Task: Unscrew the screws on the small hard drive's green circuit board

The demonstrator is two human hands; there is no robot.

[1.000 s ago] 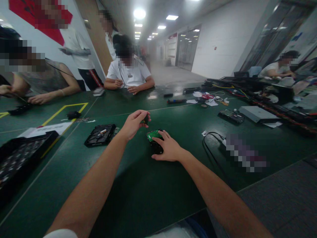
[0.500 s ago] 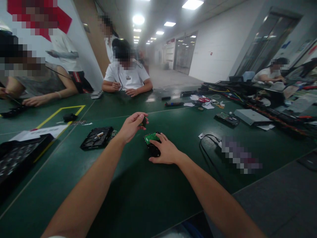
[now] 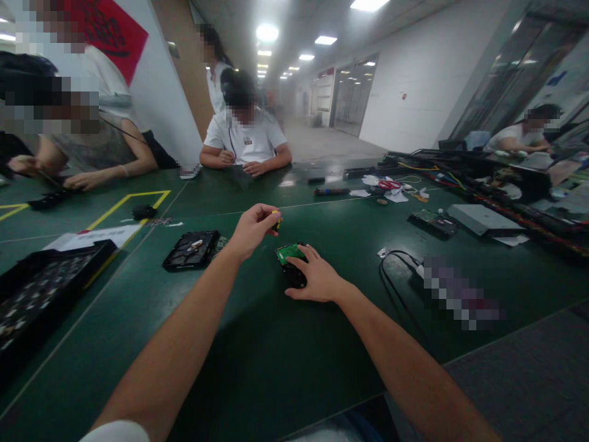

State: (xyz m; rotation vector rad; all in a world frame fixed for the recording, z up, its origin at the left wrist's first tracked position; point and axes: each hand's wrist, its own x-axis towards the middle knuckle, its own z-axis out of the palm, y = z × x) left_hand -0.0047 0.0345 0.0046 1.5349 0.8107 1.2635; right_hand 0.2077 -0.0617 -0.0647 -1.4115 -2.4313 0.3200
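Note:
My left hand point(image 3: 256, 228) is closed in a pinch around a small black-and-yellow object point(image 3: 276, 222). Most of this object is hidden by the fingers, so its kind is unclear. It is above the table, just beyond a hard drive point(image 3: 289, 253) with a green circuit board facing up. Over the drive's right side, my right hand point(image 3: 317, 276) has its thumb at the near edge and its fingers on the far part, steadying it on the green table. Left of my left hand lies a black square drive-like casing point(image 3: 191, 250), beside a small circuit board point(image 3: 219, 247).
A black tray of small parts point(image 3: 50, 288) stands at left. On the right are another drive point(image 3: 433, 222), a silver box point(image 3: 483, 220), a black cable point(image 3: 384, 276) and a long black frame with wires point(image 3: 519, 205). Co-workers sit across the table point(image 3: 257, 368).
The whole view has shifted, so things appear further right. My left hand has turned slightly, and yellow now shows on the object in it. My right hand stays on the hard drive.

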